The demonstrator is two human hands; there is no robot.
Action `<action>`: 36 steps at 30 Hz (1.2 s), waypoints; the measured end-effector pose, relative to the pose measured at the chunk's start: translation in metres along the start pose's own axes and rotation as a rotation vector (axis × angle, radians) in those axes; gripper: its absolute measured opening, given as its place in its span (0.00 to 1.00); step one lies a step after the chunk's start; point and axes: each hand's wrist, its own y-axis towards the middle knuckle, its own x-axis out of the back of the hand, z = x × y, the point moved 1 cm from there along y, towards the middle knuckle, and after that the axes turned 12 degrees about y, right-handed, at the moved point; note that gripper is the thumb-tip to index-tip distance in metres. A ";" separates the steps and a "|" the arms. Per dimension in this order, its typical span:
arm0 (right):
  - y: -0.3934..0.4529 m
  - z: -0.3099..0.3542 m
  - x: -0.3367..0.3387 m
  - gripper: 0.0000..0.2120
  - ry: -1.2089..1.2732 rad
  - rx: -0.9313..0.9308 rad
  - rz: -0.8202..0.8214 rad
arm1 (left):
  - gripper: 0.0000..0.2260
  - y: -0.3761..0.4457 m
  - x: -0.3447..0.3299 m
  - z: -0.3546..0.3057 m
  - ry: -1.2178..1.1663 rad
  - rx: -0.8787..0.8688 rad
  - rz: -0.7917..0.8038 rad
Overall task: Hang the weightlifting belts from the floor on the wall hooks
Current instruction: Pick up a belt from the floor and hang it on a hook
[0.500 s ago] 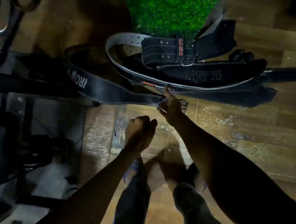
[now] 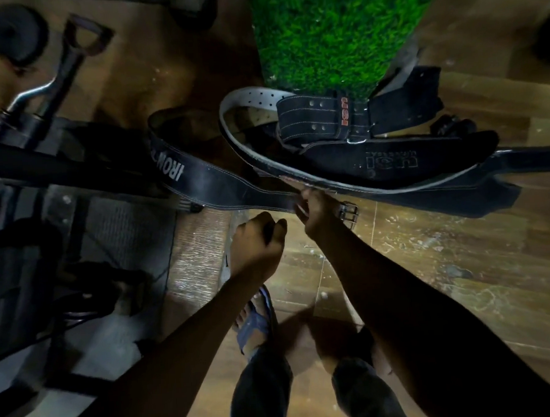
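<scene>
Lying across the wooden floor is a heap of black weightlifting belts, set against the foot of a green artificial-turf panel. The longest, the IRON-lettered belt, loops out to the left and runs back toward the middle of the view, where its narrow strap end meets the right hand. That hand reaches down with fingers pinched on the strap, just beside the belt's metal buckle, which lies flat on the boards to its right. Behind it, a white-edged belt curves around the others, a USI-stamped belt lies flat inside that curve, and a shorter stitched belt with a red USI tag sits on top, closest to the turf.

The left hand hangs nearer the body, curled into a loose fist and gripping nothing, apart from every belt. Dark gym equipment fills the left side, with a curved metal bar above it. A sandalled foot and dark trouser legs show at the bottom.

No container appears among these things. Against half a second ago, little has changed: both hands sit in nearly the same places, the right one already at the strap end, and the belts have not shifted.
</scene>
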 end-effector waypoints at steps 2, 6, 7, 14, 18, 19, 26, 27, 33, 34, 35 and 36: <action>0.004 0.002 0.001 0.13 -0.282 0.232 -0.064 | 0.14 -0.001 -0.004 -0.006 -0.015 -0.026 -0.010; 0.013 0.002 -0.009 0.22 -0.665 0.642 -0.003 | 0.13 0.013 -0.017 0.003 -0.045 -0.045 -0.096; 0.016 0.003 -0.014 0.23 -0.742 0.727 -0.011 | 0.13 0.015 -0.019 0.007 -0.054 -0.039 -0.107; 0.027 -0.001 -0.026 0.20 -1.082 0.536 0.032 | 0.13 0.002 -0.019 0.030 0.036 -0.020 -0.127; -0.012 0.006 0.015 0.15 -1.004 0.610 -0.016 | 0.08 -0.012 -0.005 0.020 0.130 -0.054 -0.116; -0.023 0.009 0.030 0.14 -0.976 0.640 -0.001 | 0.07 -0.016 0.001 0.014 0.173 -0.059 -0.114; -0.152 0.061 0.095 0.05 -0.772 0.570 0.247 | 0.43 -0.050 0.075 -0.081 0.499 -0.130 -0.017; -0.172 0.070 0.095 0.05 -0.733 0.539 0.252 | 0.47 -0.055 0.086 -0.096 0.550 -0.167 0.027; -0.293 0.126 0.100 0.07 -0.528 0.349 0.288 | 0.56 -0.092 0.171 -0.185 0.691 -0.363 0.103; -0.313 0.137 0.101 0.06 -0.483 0.320 0.304 | 0.58 -0.099 0.185 -0.198 0.714 -0.396 0.076; -0.331 0.147 0.103 0.05 -0.457 0.295 0.317 | 0.59 -0.106 0.200 -0.211 0.742 -0.432 0.036; -0.351 0.159 0.104 0.05 -0.437 0.269 0.335 | 0.59 -0.113 0.216 -0.224 0.769 -0.470 -0.009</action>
